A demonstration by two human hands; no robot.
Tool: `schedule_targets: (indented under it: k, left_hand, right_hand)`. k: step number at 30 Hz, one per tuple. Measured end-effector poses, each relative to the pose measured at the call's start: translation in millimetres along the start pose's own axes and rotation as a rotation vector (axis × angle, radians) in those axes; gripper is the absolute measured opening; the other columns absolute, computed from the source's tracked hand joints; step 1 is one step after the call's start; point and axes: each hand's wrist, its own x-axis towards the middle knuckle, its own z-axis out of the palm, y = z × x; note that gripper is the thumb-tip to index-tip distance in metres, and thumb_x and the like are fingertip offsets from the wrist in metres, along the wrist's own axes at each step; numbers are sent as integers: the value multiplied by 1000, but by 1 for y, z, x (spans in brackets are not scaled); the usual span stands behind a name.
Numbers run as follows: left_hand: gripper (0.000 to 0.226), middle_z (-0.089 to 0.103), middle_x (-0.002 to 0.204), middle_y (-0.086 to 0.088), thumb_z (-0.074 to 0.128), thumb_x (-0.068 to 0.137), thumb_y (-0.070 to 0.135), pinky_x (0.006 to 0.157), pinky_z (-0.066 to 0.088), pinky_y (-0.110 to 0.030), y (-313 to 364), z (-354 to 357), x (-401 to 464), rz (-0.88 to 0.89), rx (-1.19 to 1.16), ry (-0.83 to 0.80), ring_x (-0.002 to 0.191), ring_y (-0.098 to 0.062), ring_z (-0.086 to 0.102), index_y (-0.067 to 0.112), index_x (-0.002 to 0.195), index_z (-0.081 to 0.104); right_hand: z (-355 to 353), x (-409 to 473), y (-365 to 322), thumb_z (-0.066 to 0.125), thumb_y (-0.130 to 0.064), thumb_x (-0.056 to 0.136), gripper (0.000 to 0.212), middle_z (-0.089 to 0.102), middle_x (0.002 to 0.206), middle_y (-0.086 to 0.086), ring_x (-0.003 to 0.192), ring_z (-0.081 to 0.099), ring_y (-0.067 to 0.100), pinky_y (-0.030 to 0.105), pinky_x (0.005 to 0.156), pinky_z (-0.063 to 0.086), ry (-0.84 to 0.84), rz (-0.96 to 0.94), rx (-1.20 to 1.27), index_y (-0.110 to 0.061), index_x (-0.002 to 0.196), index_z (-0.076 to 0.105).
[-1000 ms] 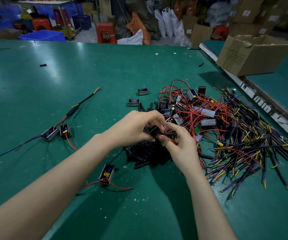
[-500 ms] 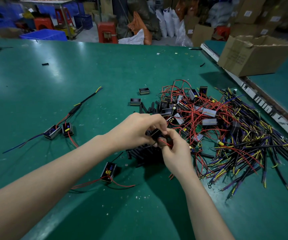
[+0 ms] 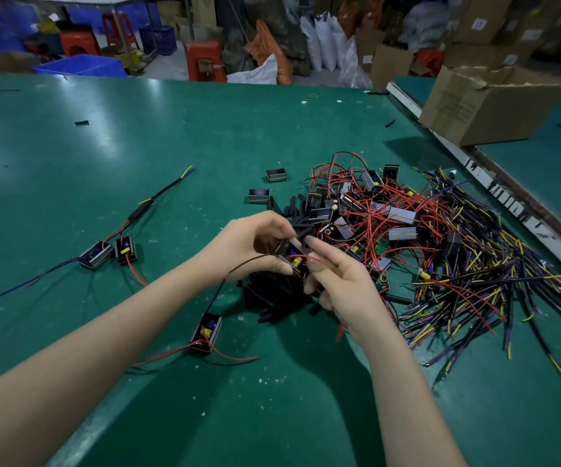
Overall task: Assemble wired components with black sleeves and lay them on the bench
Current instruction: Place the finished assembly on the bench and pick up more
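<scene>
We are pinching a small black wired component (image 3: 293,258) between left hand (image 3: 250,246) and right hand (image 3: 341,284) above the green bench (image 3: 204,136); boxes and sacks are crowding the room beyond its far edge.

No text can be read anywhere: the faint print on the brown cardboard box (image 3: 481,106) at two o'clock is too blurred.

Mid-frame above the green counter (image 3: 204,136): both hands, left hand (image 3: 248,244) and right hand (image 3: 343,284), pinching one small wired component (image 3: 292,257).
</scene>
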Motion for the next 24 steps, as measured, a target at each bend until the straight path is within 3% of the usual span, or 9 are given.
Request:
schedule_targets:
  k: [2,4,6,8,10,13,15,18,24]
  left_hand:
    - [47,71,98,10,86,64,10,86,51,-33,-8,2,-2,-27,-23,49,88,-15,66,30,96,57]
    - [46,69,99,7,86,65,14,85,50,-29,-12,3,-3,-44,-9,115,85,-9,64,34,96,58]
    - [43,66,99,10,84,66,23,81,47,-15,-13,2,-5,-68,-36,167,82,7,60,35,99,60]
    - [40,66,99,11,80,66,30,77,45,-9,-11,1,-6,-92,-97,195,81,8,61,33,101,62]
    - [39,68,101,7,78,63,32,82,48,-15,-11,3,-7,-125,-191,239,87,-2,64,31,100,64]
    - [41,70,100,-2,78,61,25,85,53,-29,-13,8,-8,-176,-381,298,90,-16,65,24,100,66]
    - [40,72,93,2,78,62,19,78,53,-24,-13,12,-9,-177,-464,304,85,-11,67,21,101,66]
    - [39,74,86,3,76,63,13,75,51,-18,-12,18,-10,-159,-579,293,81,-6,66,18,101,65]
    - [38,73,87,6,75,65,11,75,51,-17,1,26,-15,-128,-566,186,82,-5,66,16,102,65]
  right_hand:
    - [-4,0,-3,52,-2,94,36,72,96,-14,59,57,7,17,42,32,24,25,82,-28,119,54]
    - [-6,1,-4,51,0,94,36,71,107,-9,64,60,8,18,44,36,49,38,144,-27,117,58]
    - [-7,1,-5,51,-7,96,29,71,106,-8,69,62,6,18,45,39,87,29,181,-27,113,62]
    - [-8,4,-3,54,-18,96,22,69,103,-12,78,62,2,19,49,45,178,-12,149,-28,112,64]
    - [-8,6,-2,53,-31,96,19,69,104,-11,83,62,3,20,53,48,269,-41,190,-28,111,65]
    - [-6,7,-4,37,-46,99,39,73,103,3,73,64,11,20,48,45,232,38,497,-19,116,61]
    - [-3,7,-3,33,-40,101,39,74,93,5,62,63,11,19,44,41,167,109,561,-15,116,59]
    - [7,6,1,41,-23,100,27,74,82,1,55,61,8,17,43,40,110,149,369,-12,115,61]
    - [16,2,3,47,-27,98,20,72,82,1,58,62,10,17,46,44,10,95,490,-23,107,65]
